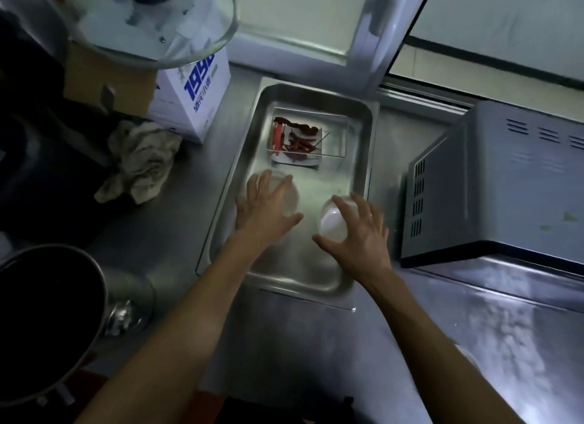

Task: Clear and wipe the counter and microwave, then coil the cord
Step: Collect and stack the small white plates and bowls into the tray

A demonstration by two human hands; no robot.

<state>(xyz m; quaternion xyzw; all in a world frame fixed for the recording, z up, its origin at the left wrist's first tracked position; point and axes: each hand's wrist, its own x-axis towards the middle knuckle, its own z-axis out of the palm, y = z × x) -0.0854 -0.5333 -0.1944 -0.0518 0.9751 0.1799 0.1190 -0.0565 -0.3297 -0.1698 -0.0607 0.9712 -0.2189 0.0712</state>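
Note:
A steel tray point(363, 133) lies on the steel counter point(303, 344). At its far end sits a clear box point(308, 136) of red chillies. My left hand point(265, 208) grips a clear round container point(292, 196) inside the tray. My right hand point(360, 231) grips a white round container point(331, 221) beside it, tilted. A silver microwave point(493, 183) stands right of the tray. A crumpled grey rag point(142, 161) lies left of it. No cord shows.
A white carton with blue print point(192, 98) stands at the back left under a glass lid point(151, 22). A large dark pot point(41, 322) fills the near left. A window frame point(373, 35) runs behind the counter.

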